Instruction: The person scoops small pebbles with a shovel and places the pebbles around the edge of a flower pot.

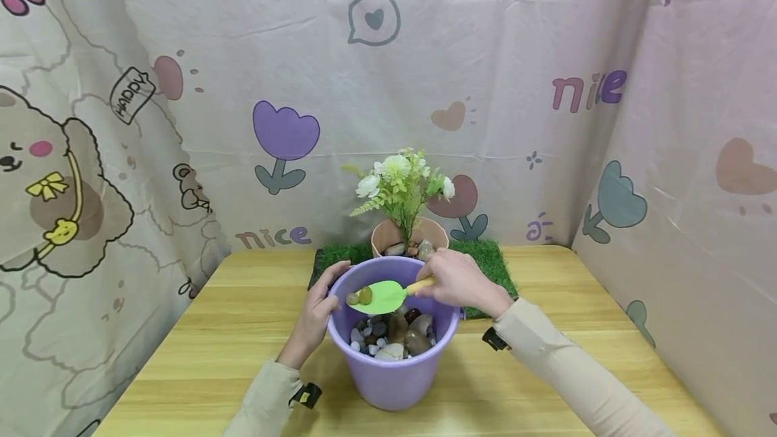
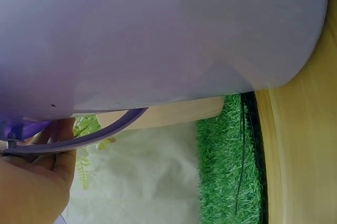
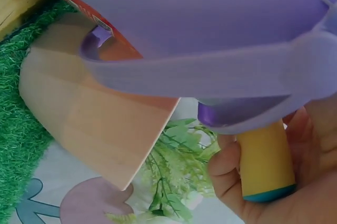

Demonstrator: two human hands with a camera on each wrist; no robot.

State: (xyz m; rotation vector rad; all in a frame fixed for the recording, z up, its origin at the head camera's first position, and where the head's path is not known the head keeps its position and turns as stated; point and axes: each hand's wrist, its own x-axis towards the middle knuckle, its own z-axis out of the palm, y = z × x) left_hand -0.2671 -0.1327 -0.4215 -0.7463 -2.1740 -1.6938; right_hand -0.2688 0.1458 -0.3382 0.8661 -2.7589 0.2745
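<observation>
"Trowel [image 1: 386, 297], green blade, yellow handle [image 1: 420, 285]. Held?"

"Right grip [image 1: 463, 280] closed round the handle. Blade reaches leftward from it, over the mouth of the purple bucket [image 1: 394, 383]; two pebbles [image 1: 365, 295] near the tip."

"Handling, from where we stand?"

"Probably light, stiff. Smooth pebbles may roll: best held by the handle, blade level."

"Left grip [image 1: 314, 309]?"

"Partly closed on the bucket's rim. Bucket likely weighty with stones [image 1: 397, 329]; rim suits steadying."
</observation>
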